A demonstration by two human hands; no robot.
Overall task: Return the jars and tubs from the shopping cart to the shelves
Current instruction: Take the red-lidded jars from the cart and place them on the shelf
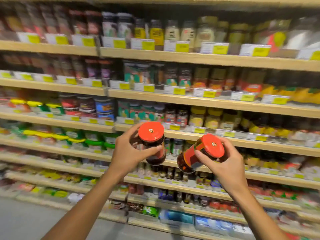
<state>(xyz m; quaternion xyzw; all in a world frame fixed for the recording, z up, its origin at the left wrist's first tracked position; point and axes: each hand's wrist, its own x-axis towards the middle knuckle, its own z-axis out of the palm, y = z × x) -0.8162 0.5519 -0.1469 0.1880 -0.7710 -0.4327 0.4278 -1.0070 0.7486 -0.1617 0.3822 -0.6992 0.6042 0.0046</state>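
Note:
Two red-lidded jars of dark sauce are held up in front of the shelves. My left hand (129, 149) grips one jar (153, 141) around its body, lid tilted toward me. My right hand (223, 161) grips the other jar (199, 153) near its lid; this jar leans to the left and shows a red label. Both jars hang in the air, level with the middle shelves (190, 134). The picture is blurred. No shopping cart is in view.
Wooden shelves (155, 56) run across the whole view in many rows, packed with jars, tubs and packets behind yellow price tags (148, 45). Grey floor (26, 220) shows at the lower left.

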